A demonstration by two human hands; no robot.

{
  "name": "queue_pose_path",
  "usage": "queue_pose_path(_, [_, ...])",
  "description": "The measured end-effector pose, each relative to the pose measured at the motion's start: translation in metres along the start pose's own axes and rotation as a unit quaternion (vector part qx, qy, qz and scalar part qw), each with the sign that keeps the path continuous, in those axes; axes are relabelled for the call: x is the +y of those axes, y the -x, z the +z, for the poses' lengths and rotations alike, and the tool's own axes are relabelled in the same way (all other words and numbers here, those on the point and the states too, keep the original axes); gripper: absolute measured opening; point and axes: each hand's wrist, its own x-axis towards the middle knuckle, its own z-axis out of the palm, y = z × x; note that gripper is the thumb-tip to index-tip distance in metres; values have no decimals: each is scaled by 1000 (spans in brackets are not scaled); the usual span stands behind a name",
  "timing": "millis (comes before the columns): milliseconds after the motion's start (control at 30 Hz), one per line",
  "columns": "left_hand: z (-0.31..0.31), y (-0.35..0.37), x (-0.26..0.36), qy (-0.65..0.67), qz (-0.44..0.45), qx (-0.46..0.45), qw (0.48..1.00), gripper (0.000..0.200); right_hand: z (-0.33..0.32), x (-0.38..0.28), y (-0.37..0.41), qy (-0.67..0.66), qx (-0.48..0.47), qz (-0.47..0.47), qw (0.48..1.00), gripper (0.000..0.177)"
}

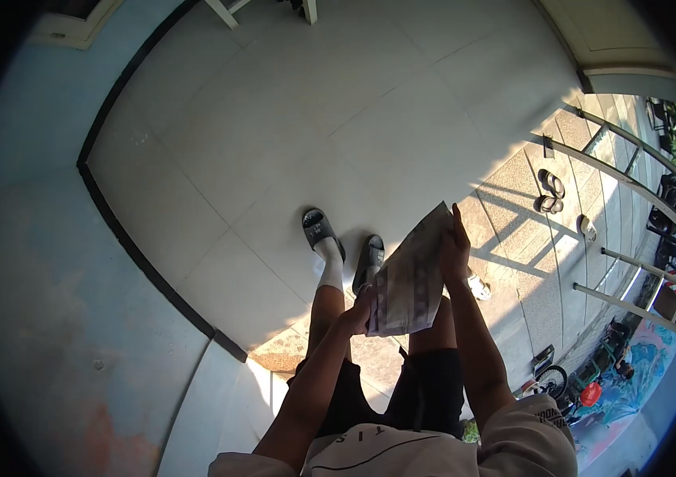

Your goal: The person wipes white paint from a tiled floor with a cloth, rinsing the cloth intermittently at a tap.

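Observation:
A flat, greyish sheet [409, 278] with faint printed patterns, paper-like, is held in front of my thighs. My left hand [360, 312] is closed on its lower left edge. Along the upper right edge, my right hand [455, 250] grips it too, with the fingers partly behind it. The sheet slants upward to the right and covers part of my right leg. Below it on the tiles are my feet in black slide sandals [319, 225] and white socks [331, 266].
Grey floor tiles [338, 119] run to a wall [36, 254] with a dark skirting on the left. On the sunlit paving at right lie loose sandals [550, 192]. Metal rails [616, 171] stand beyond them. A bicycle wheel [551, 381] shows at lower right.

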Motion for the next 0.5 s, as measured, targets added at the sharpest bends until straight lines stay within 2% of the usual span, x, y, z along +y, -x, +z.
queue_pose_path(33, [-5, -22, 9, -13, 42, 71, 997, 69, 6, 25, -17, 43, 38, 0, 998, 56])
queue_pose_path(67, [53, 48, 68, -50, 57, 140, 987, 65, 11, 47, -31, 80, 33, 31, 996, 57])
queue_pose_path(100, [56, 37, 74, -6, 111, 81, 990, 67, 15, 70, -45, 119, 26, 64, 991, 57])
queue_pose_path(133, [29, -11, 58, -118, 129, 101, 979, 75, 20, 122, -62, 137, 68, 42, 987, 53])
queue_pose_path(167, [4, -60, 45, -231, 146, 115, 955, 84, 25, 157, -76, 140, 68, 51, 986, 53])
queue_pose_path(200, [35, -25, 90, -282, 16, 108, 953, 92, 29, 186, -91, 188, 99, 42, 976, 49])
queue_pose_path(233, [37, -40, 105, -280, 10, 106, 954, 92, 33, 208, -108, 235, 128, 31, 963, 46])
queue_pose_path(267, [34, -57, 114, -438, 9, 80, 896, 93, 37, 224, -123, 238, 127, 40, 962, 46])
queue_pose_path(300, [30, -79, 118, -580, 11, 50, 813, 95, 43, 239, -143, 148, 157, 101, 971, 46])
queue_pose_path(333, [23, -110, 113, -640, 53, 55, 764, 92, 46, 254, -163, 59, 180, 163, 968, 46])
queue_pose_path(367, [11, -138, 109, -632, 40, 53, 772, 92, 44, 266, -181, -3, 176, 235, 956, 46])
queue_pose_path(400, [0, -162, 103, -661, 51, 39, 747, 86, 34, 280, -194, -60, 178, 310, 932, 46])
queue_pose_path(433, [-5, -177, 91, -689, 63, 21, 722, 80, 15, 305, -206, -148, 123, 313, 930, 44])
queue_pose_path(467, [-7, -183, 82, -538, 56, -40, 840, 73, 4, 315, -222, -136, 142, 315, 928, 38])
queue_pose_path(500, [-6, -191, 79, -369, 53, -95, 923, 70, 2, 311, -240, -131, 142, 317, 929, 38])
